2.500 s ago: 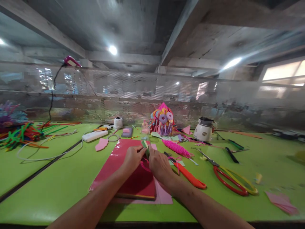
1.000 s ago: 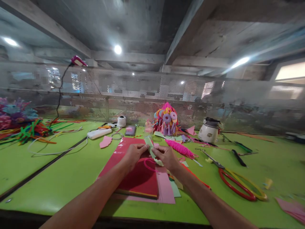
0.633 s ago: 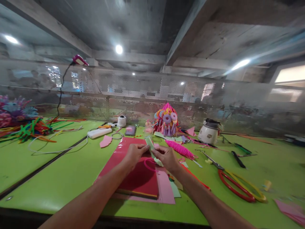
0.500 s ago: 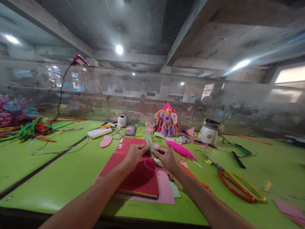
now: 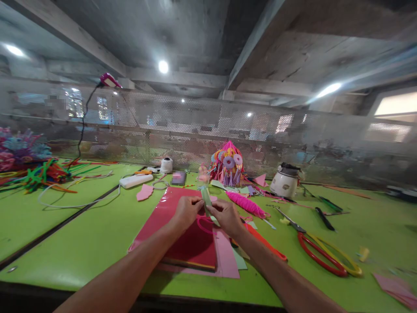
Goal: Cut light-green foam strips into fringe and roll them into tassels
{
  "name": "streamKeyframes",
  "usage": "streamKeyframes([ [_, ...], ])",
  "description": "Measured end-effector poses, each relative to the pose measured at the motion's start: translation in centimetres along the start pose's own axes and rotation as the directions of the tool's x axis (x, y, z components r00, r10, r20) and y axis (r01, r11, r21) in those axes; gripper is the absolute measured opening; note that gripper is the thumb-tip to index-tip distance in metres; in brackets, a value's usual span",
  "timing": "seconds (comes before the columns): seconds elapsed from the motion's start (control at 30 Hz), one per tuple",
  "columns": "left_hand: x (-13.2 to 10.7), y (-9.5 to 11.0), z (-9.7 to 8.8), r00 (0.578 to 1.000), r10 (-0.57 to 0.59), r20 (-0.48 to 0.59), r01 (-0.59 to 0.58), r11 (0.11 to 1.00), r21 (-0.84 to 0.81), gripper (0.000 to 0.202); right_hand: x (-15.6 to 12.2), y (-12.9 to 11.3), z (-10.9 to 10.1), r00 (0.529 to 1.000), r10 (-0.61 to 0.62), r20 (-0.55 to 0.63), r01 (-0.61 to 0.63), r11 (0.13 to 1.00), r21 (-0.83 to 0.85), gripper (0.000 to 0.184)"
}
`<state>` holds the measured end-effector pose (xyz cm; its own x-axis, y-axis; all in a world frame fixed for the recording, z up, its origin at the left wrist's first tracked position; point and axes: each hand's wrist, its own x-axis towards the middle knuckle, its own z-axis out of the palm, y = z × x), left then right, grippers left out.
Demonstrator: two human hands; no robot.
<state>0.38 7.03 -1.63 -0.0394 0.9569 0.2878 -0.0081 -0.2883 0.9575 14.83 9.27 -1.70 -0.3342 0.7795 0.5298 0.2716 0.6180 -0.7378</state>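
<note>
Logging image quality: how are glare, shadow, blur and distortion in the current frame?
Head view: ceiling lights flare white, and the red pad shows glare at its far left corner; head view, near edge: a soft shadow darkens the green table beside the pad; head view, lower right: pink scraps look stretched and smeared; head view, centre: the green paper strip lacks fine detail.

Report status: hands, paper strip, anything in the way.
Left hand and right hand pinching pale green paper strip. Red sheet beneath left hand. Possible snag: orange-handled tool beside right forearm.
</note>
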Motion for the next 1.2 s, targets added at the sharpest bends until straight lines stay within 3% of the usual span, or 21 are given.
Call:
streamKeyframes([
  [0.43,0.1,-0.6,0.0,0.998,0.054,0.043,-0.058,0.994,0.093,0.018,0.4,0.5,-0.1,0.994,0.097,-0.053,-0.088,0.986,0.142,0.029],
  [0.87,0.3,-1.5,0.3,0.999,0.014,0.032,-0.015,0.999,0.032,0.025,0.0,-0.1,0.5,0.985,0.089,-0.146,-0.078,0.994,0.079,0.025],
  [1.2,0.1,-1.0,0.4,1.000,0.020,0.023,-0.021,0.999,0.041,0.020,0.1,-0.1,0.4,0.985,0.148,-0.089,-0.125,0.967,0.222,0.028],
])
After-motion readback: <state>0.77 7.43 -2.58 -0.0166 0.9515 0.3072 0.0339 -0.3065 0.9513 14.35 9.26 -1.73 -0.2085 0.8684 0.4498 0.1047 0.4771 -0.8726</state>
